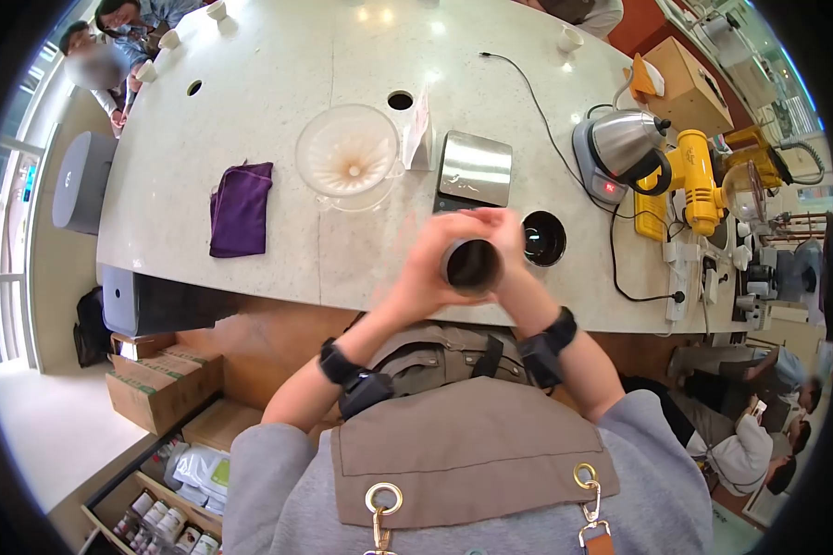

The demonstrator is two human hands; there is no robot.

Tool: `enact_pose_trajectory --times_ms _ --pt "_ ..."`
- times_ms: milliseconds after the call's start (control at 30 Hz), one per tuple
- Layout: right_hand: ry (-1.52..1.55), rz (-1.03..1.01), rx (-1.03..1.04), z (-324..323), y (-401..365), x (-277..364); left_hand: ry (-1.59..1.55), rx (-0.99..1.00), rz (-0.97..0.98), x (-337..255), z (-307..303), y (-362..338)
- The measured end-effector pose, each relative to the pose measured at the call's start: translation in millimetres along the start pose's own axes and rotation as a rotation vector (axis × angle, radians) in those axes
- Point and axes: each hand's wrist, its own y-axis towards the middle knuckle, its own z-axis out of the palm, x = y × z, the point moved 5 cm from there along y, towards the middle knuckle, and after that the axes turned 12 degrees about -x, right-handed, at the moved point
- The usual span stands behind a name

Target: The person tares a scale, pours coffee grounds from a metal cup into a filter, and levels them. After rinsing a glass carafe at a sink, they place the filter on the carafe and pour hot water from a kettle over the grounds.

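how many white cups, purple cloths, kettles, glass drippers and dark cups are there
white cups: 4
purple cloth: 1
kettle: 1
glass dripper: 1
dark cup, held by left hand and right hand: 1
total: 8

Count on desk (278, 74): 1 dark cup (472, 266), 1 purple cloth (241, 208), 1 glass dripper (347, 155), 1 scale (475, 169), 1 kettle (625, 143), 1 yellow grinder (696, 180), 4 small white cups (216, 9) (169, 39) (146, 71) (570, 39) (3 in one cluster, 1 alone), 2 small round holes (194, 88) (400, 100). Also 2 black wrist straps (340, 363) (548, 342).
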Motion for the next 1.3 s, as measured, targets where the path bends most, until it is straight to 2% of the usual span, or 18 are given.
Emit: enact_pose_trajectory --times_ms 133,200,267,433,467,567,633,767,867,933,1000,1033,1133,1167,1200,1233,1267,1300 --pt "0.028 0.092 0.284 13.7 6.4 -12.6 -0.068 -0.041 -0.046 2.8 -10.7 4.9" --pt "0.026 -0.003 -0.072 -0.4 -5.6 6.1 -0.114 -0.05 -0.057 0.7 -9.3 4.9" --pt "-0.068 -0.003 0.17 2.8 19.4 -12.1 0.084 -0.069 0.054 -4.7 6.6 2.6" --pt "0.14 0.077 -0.13 -22.6 21.5 -11.2 -0.044 -0.068 -0.039 2.9 3.2 3.4" --pt "0.028 0.038 0.243 -7.8 14.6 -12.6 0.034 -0.096 0.018 -0.1 19.6 -0.7" --pt "0.139 0.121 0.298 -3.6 0.5 -7.6 0.002 -0.029 -0.012 4.9 18.1 3.3" --pt "0.11 0.354 0.297 -7.3 0.2 -18.0 -0.115 0.055 -0.048 2.8 18.1 -3.8" --pt "-0.113 0.361 0.439 -12.4 -20.8 -12.7 -0.172 0.375 -0.277 5.3 15.6 -8.2" --pt "-0.169 0.345 0.462 -12.9 -24.9 -18.9 -0.162 0.518 -0.148 5.1 18.1 0.7" --pt "-0.174 0.365 0.54 -15.8 -18.2 -21.7 -0.126 0.471 -0.07 -2.4 15.9 6.9" --pt "-0.096 0.506 0.517 -14.6 -15.9 -19.5 -0.163 0.375 -0.305 10.1 4.3 8.5" --pt "0.021 0.668 0.705 -9.5 -27.9 -12.2 -0.202 0.265 -0.307 12.3 -0.1 10.9" --pt "-0.043 0.457 0.288 -23.1 -17.1 0.9 -0.095 -0.022 -0.149 11.6 -15.8 18.7" --pt "-0.048 0.233 0.312 -19.3 8.5 -14.1 -0.046 -0.04 0.021 8.8 -6.8 18.7" --pt "-0.052 0.011 0.331 -12.5 29.3 -31.7 -0.112 0.106 -0.002 11.1 12.7 13.7" --pt "0.052 0.121 0.103 -12.8 23.6 -34.2 -0.11 0.087 -0.048 12.4 13.0 13.1" --pt "0.052 0.116 0.105 -11.0 18.1 -23.6 -0.104 0.067 -0.089 14.1 10.7 13.9" --pt "0.104 0.3 0.078 -11.6 12.1 -20.9 -0.103 0.067 -0.085 14.3 6.6 14.4"
